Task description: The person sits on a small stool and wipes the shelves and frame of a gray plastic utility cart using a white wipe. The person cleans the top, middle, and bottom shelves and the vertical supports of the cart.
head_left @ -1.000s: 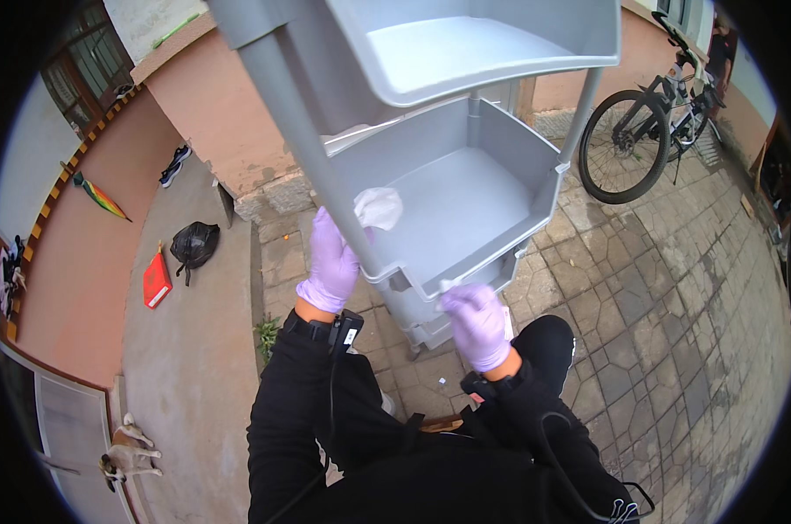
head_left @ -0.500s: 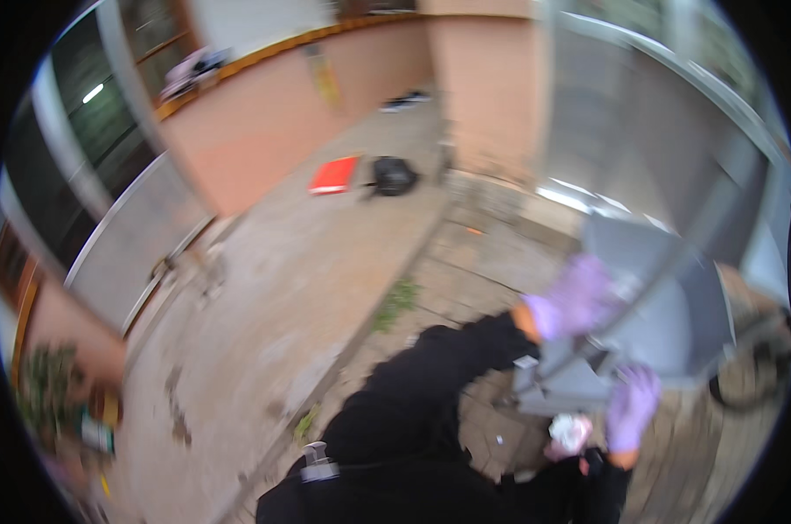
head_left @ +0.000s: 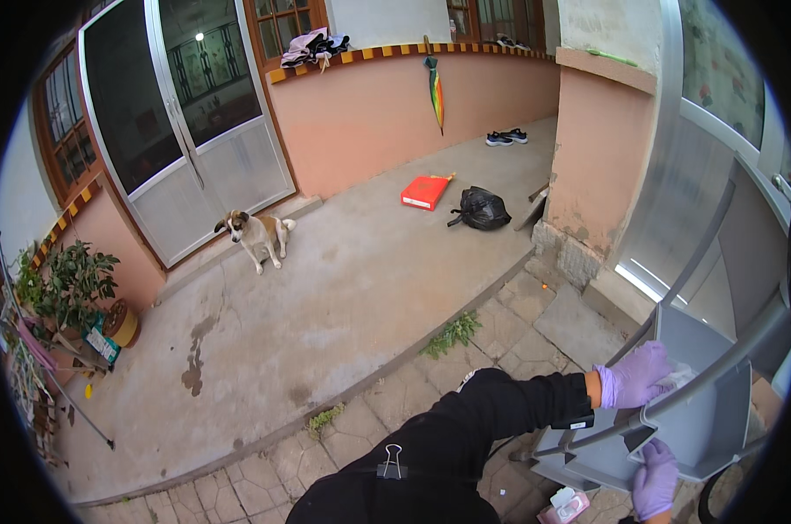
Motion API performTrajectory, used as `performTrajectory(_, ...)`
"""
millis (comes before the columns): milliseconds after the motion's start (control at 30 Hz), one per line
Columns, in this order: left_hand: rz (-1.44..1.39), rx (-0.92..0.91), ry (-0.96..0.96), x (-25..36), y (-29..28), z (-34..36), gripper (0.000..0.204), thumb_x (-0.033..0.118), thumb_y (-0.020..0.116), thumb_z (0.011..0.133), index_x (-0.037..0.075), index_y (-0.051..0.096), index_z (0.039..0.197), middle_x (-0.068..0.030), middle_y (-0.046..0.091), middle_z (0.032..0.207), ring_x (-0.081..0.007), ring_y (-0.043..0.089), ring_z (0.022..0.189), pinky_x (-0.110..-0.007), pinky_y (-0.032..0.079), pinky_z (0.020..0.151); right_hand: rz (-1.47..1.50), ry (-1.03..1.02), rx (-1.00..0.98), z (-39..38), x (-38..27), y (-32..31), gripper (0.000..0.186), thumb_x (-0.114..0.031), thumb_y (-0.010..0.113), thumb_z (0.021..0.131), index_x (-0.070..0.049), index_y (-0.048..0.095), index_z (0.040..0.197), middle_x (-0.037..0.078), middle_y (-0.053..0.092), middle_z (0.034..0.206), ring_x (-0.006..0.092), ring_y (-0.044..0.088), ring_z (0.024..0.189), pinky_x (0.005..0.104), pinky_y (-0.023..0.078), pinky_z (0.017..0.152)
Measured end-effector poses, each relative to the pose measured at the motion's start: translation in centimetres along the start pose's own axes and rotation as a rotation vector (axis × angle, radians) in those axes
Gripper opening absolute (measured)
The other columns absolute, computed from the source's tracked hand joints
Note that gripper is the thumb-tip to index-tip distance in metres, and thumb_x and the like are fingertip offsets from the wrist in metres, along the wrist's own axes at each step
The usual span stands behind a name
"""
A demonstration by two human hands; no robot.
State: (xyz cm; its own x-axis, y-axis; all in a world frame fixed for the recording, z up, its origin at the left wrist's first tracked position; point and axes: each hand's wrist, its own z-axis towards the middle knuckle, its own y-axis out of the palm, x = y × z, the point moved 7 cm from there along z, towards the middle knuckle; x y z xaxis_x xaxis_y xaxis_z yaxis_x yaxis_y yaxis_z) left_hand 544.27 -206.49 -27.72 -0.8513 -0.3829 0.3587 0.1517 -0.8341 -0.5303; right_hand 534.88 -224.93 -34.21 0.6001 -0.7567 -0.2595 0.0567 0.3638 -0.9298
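Observation:
At the lower right stands the grey plastic tiered cart (head_left: 705, 432), with tubular uprights and deep trays. My left hand (head_left: 633, 377), in a purple glove, is closed on a white cloth (head_left: 673, 377) beside an upright, over the tray. My right hand (head_left: 654, 480), also gloved, is lower down with fingers curled on the tray's edge; its fingertips are partly hidden. A pink packet of wipes (head_left: 563, 507) with a white lid lies on the paving below the cart.
A dog (head_left: 260, 236) sits on the concrete step (head_left: 343, 288) by double doors. A red box (head_left: 426, 191), black bag (head_left: 481, 208) and shoes (head_left: 506, 138) lie farther along. A rainbow umbrella (head_left: 436, 92) hangs on the wall. Potted plants (head_left: 76, 284) stand at left.
The view has swung left toward the doors and dog, so the cart and my hands now sit at the lower right. Both hands have stayed at the cart.

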Motion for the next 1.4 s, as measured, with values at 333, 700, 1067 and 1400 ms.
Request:
performTrajectory(333,0.066,0.080,0.108,0.7,0.7,-0.2,0.019,0.025,0.060,0.081,0.007,0.059,0.082,-0.0168,0.054,0.080,-0.0368,0.051,0.085,-0.047,0.039,0.078,-0.558,0.249,-0.009,-3.6,6.5,-5.4,0.040,-0.008,0.055,0.069,0.002,0.059,0.107,0.024,0.056,0.108,0.0440,0.047,0.114,0.0536,0.031,0.107)
performTrajectory(700,-0.269,0.018,-0.054,-4.6,1.5,-2.0,0.046,0.026,0.059,0.090,-0.004,0.050,0.124,-0.0014,0.059,0.088,-0.0057,0.051,0.064,-0.021,0.040,0.054,-0.668,0.893,0.048,-9.7,7.1,-11.3,0.010,-0.011,0.060,0.079,-0.003,0.066,0.084,0.015,0.063,0.082,0.0343,0.064,0.075,0.0451,0.050,0.069)
performTrajectory(1067,-0.469,-0.085,-0.200,-2.7,1.2,-0.9,0.053,0.048,0.051,0.094,-0.002,0.061,0.106,-0.0102,0.054,0.092,-0.0224,0.053,0.087,-0.037,0.043,0.075,-0.625,0.462,0.767,-7.7,8.1,-13.0,0.031,-0.005,0.066,0.081,-0.008,0.065,0.112,0.011,0.063,0.090,0.0310,0.062,0.071,0.0376,0.051,0.060)
performTrajectory(1400,-0.483,0.042,-0.076,-2.9,1.6,-0.8,0.048,0.040,0.056,0.093,-0.001,0.055,0.117,0.0011,0.049,0.070,-0.0056,0.046,0.057,-0.020,0.035,0.050,-0.351,0.556,0.454,-9.1,7.8,-7.2,0.026,-0.001,0.060,0.081,-0.006,0.065,0.106,0.014,0.061,0.093,0.0338,0.062,0.085,0.0401,0.052,0.072)
